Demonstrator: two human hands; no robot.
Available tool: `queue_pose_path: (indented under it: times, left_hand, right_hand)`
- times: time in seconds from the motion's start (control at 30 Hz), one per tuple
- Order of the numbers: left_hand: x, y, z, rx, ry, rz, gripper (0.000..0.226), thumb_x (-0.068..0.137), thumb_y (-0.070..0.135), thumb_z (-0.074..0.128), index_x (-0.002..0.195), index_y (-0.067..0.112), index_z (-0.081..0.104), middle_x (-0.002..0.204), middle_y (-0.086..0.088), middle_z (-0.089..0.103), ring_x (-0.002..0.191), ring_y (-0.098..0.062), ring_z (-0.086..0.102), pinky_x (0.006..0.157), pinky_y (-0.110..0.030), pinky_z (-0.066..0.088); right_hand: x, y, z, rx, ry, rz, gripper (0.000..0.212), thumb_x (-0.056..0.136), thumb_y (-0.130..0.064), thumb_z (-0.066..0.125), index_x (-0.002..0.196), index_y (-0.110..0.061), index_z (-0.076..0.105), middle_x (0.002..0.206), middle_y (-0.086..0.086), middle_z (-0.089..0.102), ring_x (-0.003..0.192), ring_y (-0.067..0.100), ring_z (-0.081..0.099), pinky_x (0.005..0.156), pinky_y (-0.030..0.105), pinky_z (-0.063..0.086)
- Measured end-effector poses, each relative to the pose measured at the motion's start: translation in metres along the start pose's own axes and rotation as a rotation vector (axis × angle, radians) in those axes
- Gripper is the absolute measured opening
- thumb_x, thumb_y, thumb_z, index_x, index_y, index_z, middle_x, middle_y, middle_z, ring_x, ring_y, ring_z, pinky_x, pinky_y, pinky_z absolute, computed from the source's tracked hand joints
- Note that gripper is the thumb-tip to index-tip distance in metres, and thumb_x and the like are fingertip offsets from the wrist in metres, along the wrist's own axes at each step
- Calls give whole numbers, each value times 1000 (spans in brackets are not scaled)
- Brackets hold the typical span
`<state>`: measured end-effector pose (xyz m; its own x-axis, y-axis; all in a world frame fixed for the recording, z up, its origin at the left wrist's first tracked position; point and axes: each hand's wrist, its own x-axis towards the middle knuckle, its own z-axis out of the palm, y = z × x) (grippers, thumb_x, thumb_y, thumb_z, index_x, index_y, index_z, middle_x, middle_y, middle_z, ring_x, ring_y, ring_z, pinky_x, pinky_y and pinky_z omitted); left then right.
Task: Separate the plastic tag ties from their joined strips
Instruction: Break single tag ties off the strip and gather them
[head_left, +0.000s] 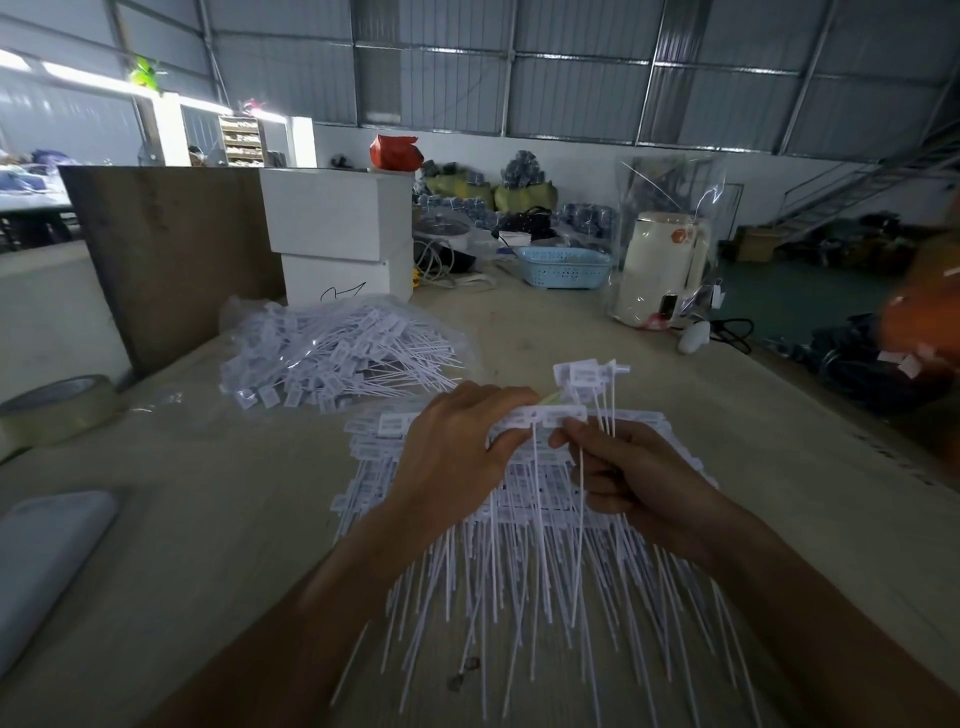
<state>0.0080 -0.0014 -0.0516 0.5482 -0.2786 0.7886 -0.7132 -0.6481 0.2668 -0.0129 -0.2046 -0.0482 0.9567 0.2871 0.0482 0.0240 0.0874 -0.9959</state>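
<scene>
A joined strip of white plastic tag ties (551, 415) is held up between both hands over a large stack of joined strips (524, 525) on the table, their thin tails pointing toward me. My left hand (457, 452) grips the strip's left part by the tag heads. My right hand (628, 473) pinches a tie at the strip's right end and also holds a small bundle of separated ties (589, 375) sticking upward. A heap of loose tag ties (337, 353) lies on clear plastic at the back left.
A roll of tape (57, 408) sits at the left edge, a pale flat object (47, 561) at the near left. White boxes (337, 234), a brown board (171, 260), a blue basket (566, 266) and a bagged kettle (662, 265) stand behind. An orange blur (922, 312) shows at right.
</scene>
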Motion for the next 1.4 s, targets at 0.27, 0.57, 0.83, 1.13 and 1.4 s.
queue_pose_path:
  times: [0.27,0.57,0.83,1.13,1.4]
  left_hand:
    - [-1,0,-1,0,-29,70,26,89,19,63,111,16,75,100,-2,73,90,-25,68,68,-39,58]
    - [1,-6,2,-158,-118,-65,24,94,21,59,112,21,74,103,2,74,93,-17,67,78,-37,55]
    - [7,-8,1,-540,-132,-241,18,90,3,67,81,15,76,83,-2,75,61,-5,64,61,-16,48]
    - [5,-4,6,-621,-142,-261,18,96,9,62,109,17,71,77,3,70,66,-6,65,60,-12,45]
    - [7,-5,2,-570,-184,-263,20,95,-4,56,106,0,73,73,-4,66,61,-1,59,59,-11,43]
  right_hand:
    - [0,5,2,-89,57,-89,27,98,-28,56,90,-5,68,59,-1,20,51,14,15,43,24,25]
    - [1,7,-1,-161,48,-141,26,97,-28,57,88,-7,68,58,1,21,51,16,15,44,25,26]
    - [0,7,1,-217,80,-195,24,92,-31,60,84,-11,69,57,1,22,47,12,23,45,24,28]
    - [-2,4,4,-184,94,-187,32,97,-33,57,72,-14,64,54,-3,26,46,13,20,44,23,26]
    - [1,7,5,-148,118,-123,36,102,-34,52,70,-16,52,58,2,26,48,13,21,44,23,23]
